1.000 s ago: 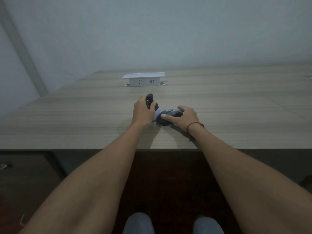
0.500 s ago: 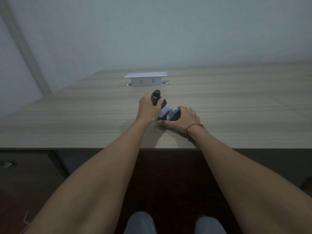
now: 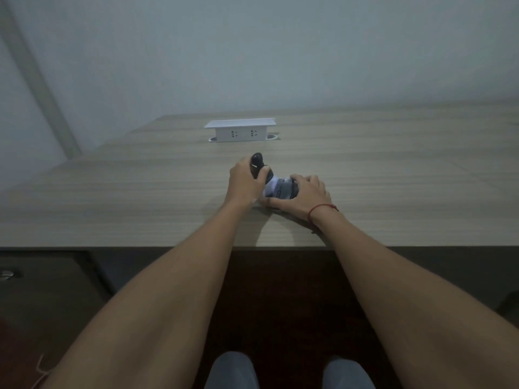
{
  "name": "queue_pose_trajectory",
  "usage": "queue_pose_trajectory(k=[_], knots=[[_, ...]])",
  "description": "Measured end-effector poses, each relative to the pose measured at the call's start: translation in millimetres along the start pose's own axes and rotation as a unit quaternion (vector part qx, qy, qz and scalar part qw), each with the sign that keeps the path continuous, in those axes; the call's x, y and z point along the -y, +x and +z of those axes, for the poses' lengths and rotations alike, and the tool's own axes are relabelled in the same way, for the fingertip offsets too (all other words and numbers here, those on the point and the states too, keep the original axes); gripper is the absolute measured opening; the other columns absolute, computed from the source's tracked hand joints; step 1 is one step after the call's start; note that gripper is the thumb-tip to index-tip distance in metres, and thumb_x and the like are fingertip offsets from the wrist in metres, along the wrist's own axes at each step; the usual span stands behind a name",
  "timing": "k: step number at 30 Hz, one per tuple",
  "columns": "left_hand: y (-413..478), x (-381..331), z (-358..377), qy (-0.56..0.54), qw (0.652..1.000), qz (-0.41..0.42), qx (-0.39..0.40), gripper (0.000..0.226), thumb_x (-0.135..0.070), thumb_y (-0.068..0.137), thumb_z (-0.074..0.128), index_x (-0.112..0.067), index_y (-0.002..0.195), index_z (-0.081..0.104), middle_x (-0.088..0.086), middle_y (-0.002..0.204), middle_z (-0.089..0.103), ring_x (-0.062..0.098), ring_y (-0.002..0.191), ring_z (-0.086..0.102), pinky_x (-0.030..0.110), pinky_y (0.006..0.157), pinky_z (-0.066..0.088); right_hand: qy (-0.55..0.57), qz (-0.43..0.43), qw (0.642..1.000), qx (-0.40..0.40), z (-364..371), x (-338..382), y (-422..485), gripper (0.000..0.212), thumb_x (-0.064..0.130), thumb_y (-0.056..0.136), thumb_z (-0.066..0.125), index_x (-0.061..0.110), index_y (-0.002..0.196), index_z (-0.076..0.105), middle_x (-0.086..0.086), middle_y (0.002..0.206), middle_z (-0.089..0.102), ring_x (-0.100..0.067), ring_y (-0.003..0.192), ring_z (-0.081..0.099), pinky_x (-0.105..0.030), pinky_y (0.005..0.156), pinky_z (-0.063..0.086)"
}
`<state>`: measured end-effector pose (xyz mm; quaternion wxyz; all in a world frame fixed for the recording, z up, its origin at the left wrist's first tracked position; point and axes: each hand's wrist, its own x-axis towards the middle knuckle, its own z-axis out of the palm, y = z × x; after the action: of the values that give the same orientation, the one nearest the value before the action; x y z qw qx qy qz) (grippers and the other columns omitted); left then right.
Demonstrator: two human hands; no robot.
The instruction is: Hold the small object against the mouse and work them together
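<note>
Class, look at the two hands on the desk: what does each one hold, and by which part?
The left hand grips the raised black top piece; the right hand grips the dark base on the desk. What the device is cannot be told.

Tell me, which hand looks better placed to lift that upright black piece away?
Probably the left hand: its fingers already curl round the upright black piece. The right hand grips the dark object lying on the desk.

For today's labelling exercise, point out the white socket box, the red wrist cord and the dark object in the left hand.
White socket box (image 3: pixel 241 133), head view: front face, between its outlets.
Red wrist cord (image 3: pixel 318 208), head view: strand across the right wrist.
Dark object (image 3: pixel 257 160), head view: rounded top above the left hand (image 3: pixel 245 183).
</note>
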<state>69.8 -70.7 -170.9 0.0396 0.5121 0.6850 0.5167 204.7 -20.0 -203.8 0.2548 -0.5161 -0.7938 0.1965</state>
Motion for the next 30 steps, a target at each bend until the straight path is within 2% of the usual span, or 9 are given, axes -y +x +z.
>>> queue_pose_trajectory(k=[5,8,12,14,18,21,24,27,30], knots=[[2,-1,-5,-0.011,1.0,0.014,-0.019,0.028,-0.023,0.088,0.066,0.001,0.103,0.067,0.017,0.102,0.071,0.027,0.093,0.067,0.031,0.082,0.054,0.04,-0.003,0.999,-0.021,0,-1,-1,0.092,0.074,0.047,0.058,0.026,0.126,0.049,-0.003,0.121,0.052,-0.025,0.113,0.048,-0.046,0.094,0.044],[-3,-5,-2,-0.041,0.999,0.012,-0.025,0.027,-0.024,0.087,0.066,-0.002,0.102,0.067,0.013,0.098,0.072,0.021,0.087,0.067,0.018,0.071,0.051,0.049,-0.009,0.999,-0.012,-2,-1,-2,0.076,0.066,0.053,0.06,0.027,0.118,0.053,-0.001,0.115,0.059,-0.023,0.106,0.054,-0.048,0.094,0.046],[-7,-4,1,-0.014,1.0,0.013,-0.001,0.029,-0.024,0.088,0.065,-0.001,0.105,0.064,0.015,0.102,0.07,0.027,0.093,0.067,0.038,0.085,0.056,0.05,-0.006,0.998,-0.024,0,0,-4,0.072,0.071,0.052,0.059,0.031,0.112,0.055,0.004,0.108,0.06,-0.021,0.101,0.056,-0.045,0.09,0.048],[-3,-6,0,0.01,1.0,0.022,0.003,0.028,-0.023,0.089,0.064,0.001,0.103,0.064,0.017,0.101,0.069,0.03,0.093,0.066,0.04,0.085,0.055,0.051,0.0,0.998,-0.047,2,1,-4,0.068,0.078,0.048,0.06,0.033,0.1,0.054,0.007,0.099,0.059,-0.019,0.095,0.056,-0.043,0.084,0.05],[6,-21,-2,0.012,0.998,0.056,0.007,0.027,-0.024,0.089,0.064,0.002,0.098,0.065,0.019,0.098,0.069,0.032,0.092,0.065,0.043,0.084,0.054,0.045,0.006,0.998,-0.038,4,-1,1,0.067,0.074,0.051,0.065,0.028,0.099,0.055,0.004,0.097,0.059,-0.02,0.091,0.057,-0.044,0.082,0.053],[3,-18,3,0.031,0.998,0.056,0.029,0.03,-0.025,0.089,0.064,0.002,0.101,0.065,0.02,0.1,0.069,0.032,0.094,0.065,0.043,0.085,0.054,0.075,0.016,0.996,-0.046,4,-2,0,0.06,0.065,0.05,0.068,0.03,0.095,0.049,0.004,0.094,0.058,-0.02,0.089,0.058,-0.044,0.08,0.054],[2,-11,6,0.043,0.998,0.035,0.013,0.03,-0.024,0.09,0.063,0.003,0.103,0.064,0.021,0.101,0.069,0.034,0.095,0.065,0.037,0.082,0.053,0.102,0.024,0.993,-0.052,2,-2,-4,0.065,0.061,0.046,0.066,0.031,0.101,0.05,0.004,0.095,0.057,-0.021,0.091,0.059,-0.043,0.081,0.055],[3,-8,5,0.061,0.998,0.018,0.001,0.03,-0.024,0.091,0.061,0.002,0.105,0.062,0.02,0.105,0.067,0.033,0.097,0.063,0.035,0.082,0.051,0.11,0.019,0.993,-0.042,0,-2,-5,0.068,0.052,0.053,0.074,0.025,0.112,0.054,0.003,0.102,0.057,-0.021,0.096,0.058,-0.045,0.084,0.054],[1,-5,3,0.028,0.999,0.007,-0.024,0.026,-0.022,0.09,0.062,0.001,0.102,0.064,0.018,0.102,0.068,0.031,0.095,0.064,0.032,0.08,0.051,0.115,0.01,0.993,-0.03,-1,-3,-4,0.062,0.045,0.058,0.077,0.024,0.113,0.055,0.005,0.1,0.056,-0.021,0.096,0.058,-0.045,0.086,0.054]])
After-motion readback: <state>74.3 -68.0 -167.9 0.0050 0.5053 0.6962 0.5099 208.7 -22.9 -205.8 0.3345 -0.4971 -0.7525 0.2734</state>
